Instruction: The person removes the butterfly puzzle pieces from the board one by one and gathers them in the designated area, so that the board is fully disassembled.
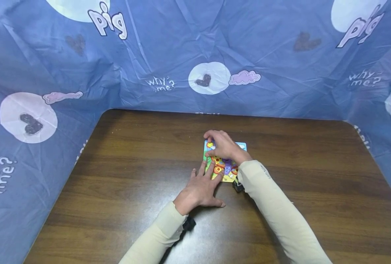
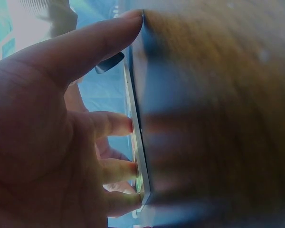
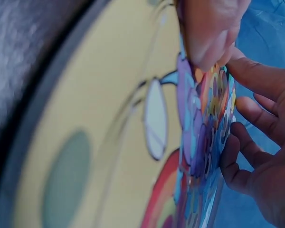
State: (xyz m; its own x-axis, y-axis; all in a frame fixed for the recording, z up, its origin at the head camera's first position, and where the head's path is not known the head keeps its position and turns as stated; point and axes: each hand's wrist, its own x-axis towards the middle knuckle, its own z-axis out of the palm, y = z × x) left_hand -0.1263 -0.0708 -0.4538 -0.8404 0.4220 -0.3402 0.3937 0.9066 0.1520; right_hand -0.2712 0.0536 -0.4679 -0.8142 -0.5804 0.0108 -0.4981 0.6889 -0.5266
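Blue printed sheeting rose beyond the far edge of the table, whose near edge was cut off. Midway between its side edges lay a picture board, partly hidden: the left hand touched it with spread, straight fingers; the right hand curled over it, but whether it pinched anything was unclear.

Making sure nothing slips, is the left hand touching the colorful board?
Touching: in the left wrist view, the fingertips of the left hand meet the colorful board with no gap.
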